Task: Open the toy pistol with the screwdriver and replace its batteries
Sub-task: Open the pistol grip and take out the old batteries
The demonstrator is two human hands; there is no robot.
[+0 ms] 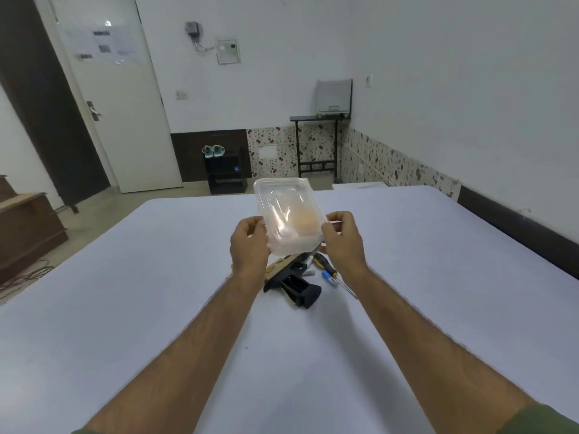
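I have both hands up over the white table (156, 308), holding a clear plastic container (288, 214) between them. My left hand (249, 245) pinches its left edge, fingers curled round the rim; my right hand (341, 238) pinches the right edge the same way. The container is tilted, its far end raised, and seems turned bottom-up (I judge it has just been tipped out, though I cannot be sure which face is toward me). Gripping it by the two edges keeps it steady and leaves the view through it open.

Below it, on the table, lies the toy pistol (293, 281), black with a tan side, its grip pointing toward me. Just beside it to the right is the screwdriver (329, 267), yellow-and-black handle away from me, shaft running toward my right forearm. Small batteries (329, 279) lie touching or nearly touching it; how many I cannot tell.

My judgement: the container must be set aside first, then the screwdriver is within easy reach.
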